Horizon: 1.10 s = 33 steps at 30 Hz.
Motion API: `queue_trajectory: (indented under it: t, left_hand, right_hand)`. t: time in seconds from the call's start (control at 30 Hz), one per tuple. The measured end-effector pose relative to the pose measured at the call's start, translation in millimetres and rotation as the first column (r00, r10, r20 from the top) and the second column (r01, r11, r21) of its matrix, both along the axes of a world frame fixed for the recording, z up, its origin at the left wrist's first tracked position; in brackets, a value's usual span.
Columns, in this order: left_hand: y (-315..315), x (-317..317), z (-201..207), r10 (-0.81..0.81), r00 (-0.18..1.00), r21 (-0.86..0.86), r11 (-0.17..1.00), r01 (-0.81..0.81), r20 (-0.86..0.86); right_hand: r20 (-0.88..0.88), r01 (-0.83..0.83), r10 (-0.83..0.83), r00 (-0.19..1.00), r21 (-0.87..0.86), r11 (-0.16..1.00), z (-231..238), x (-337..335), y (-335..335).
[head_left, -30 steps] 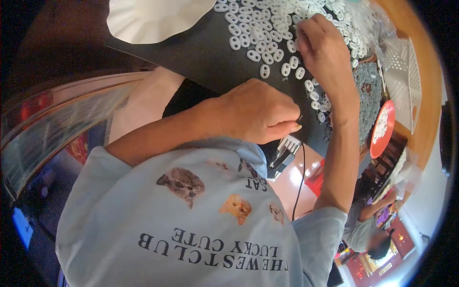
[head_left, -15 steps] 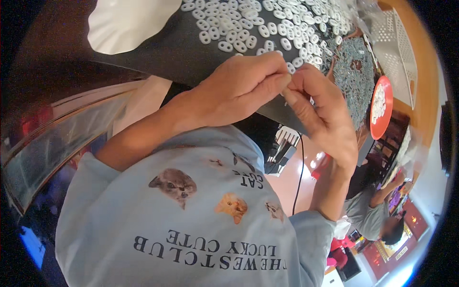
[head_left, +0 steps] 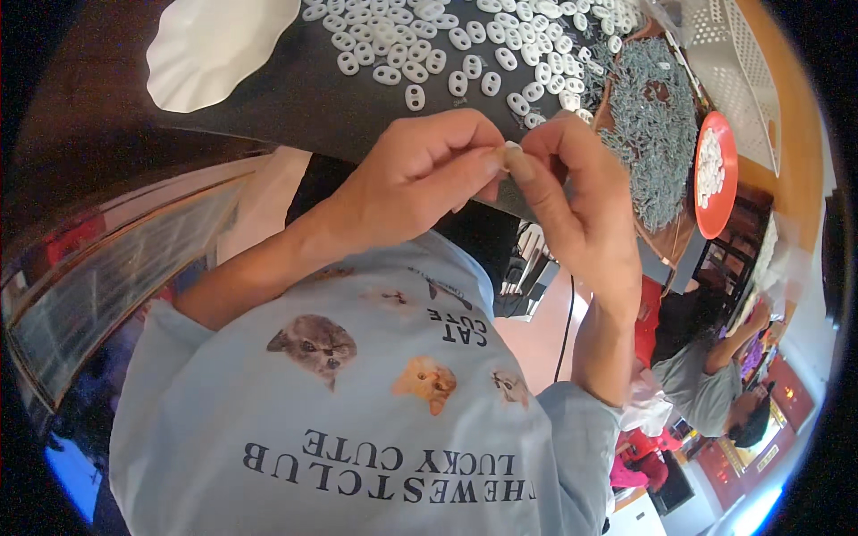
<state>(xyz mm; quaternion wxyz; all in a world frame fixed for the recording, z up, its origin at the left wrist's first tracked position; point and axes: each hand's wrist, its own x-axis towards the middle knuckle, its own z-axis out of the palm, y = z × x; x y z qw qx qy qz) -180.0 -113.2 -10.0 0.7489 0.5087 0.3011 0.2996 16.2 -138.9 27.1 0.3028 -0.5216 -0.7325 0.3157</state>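
My left hand [head_left: 424,174] and my right hand [head_left: 581,192] meet over the near edge of the dark table, fingertips almost touching. Thumb and forefinger of each hand are pinched on a small white plastic piece [head_left: 512,147], mostly covered by the fingers, so its exact shape is hidden. Just beyond the hands lie many loose white oval plastic pieces with two holes [head_left: 415,97], like cord-lock bodies. Right of them spreads a heap of small thin grey parts [head_left: 657,134], perhaps springs; they are too small to tell.
A white scalloped dish [head_left: 214,54] stands at the far left. To the right are a red plate [head_left: 727,179] of small white pieces and a white perforated basket [head_left: 737,71]. Another person [head_left: 697,384] sits at the right, apart from my hands. A black cable [head_left: 567,330] hangs below the table.
Both hands have shifted slightly left, and their fingertips have parted a little, so the small white piece shows between them. The view has also shifted somewhat.
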Motion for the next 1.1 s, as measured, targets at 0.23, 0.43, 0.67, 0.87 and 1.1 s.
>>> queue_trajectory:
  t: [0.23, 0.43, 0.67, 0.87, 1.1]
  left_hand:
    - [-8.2, 1.1, -1.7, -0.038, 0.996, 0.118, 0.992, 0.048, -0.085]
    - [-3.8, -1.0, -8.0, -0.096, 0.987, 0.158, 0.981, 0.117, -0.131]
    - [-7.5, 11.7, -10.0, 0.001, 0.999, 0.136, 0.991, 0.004, -0.043]
    - [-3.1, 9.4, -5.1, -0.053, 0.992, 0.229, 0.97, 0.078, -0.115]
    - [8.3, 19.3, -9.0, -0.031, 0.999, 0.102, 0.994, 0.033, -0.016]
  right_hand:
    - [0.096, -0.023, 0.012, 0.995, 0.11, 0.994, -2.4, -3.6, -7.7]
    - [0.129, -0.015, -0.008, 0.992, 0.176, 0.984, -1.7, -2.6, -14.7]
    - [0.006, 0.067, -0.068, 0.998, 0.101, 0.993, -2.7, -1.5, -22.8]
    - [0.04, 0.049, -0.053, 0.998, 0.103, 0.993, -5.7, 22.2, -17.2]
    - [0.446, 0.115, -0.263, 0.855, 0.332, 0.936, -18.7, 119.2, 34.9]
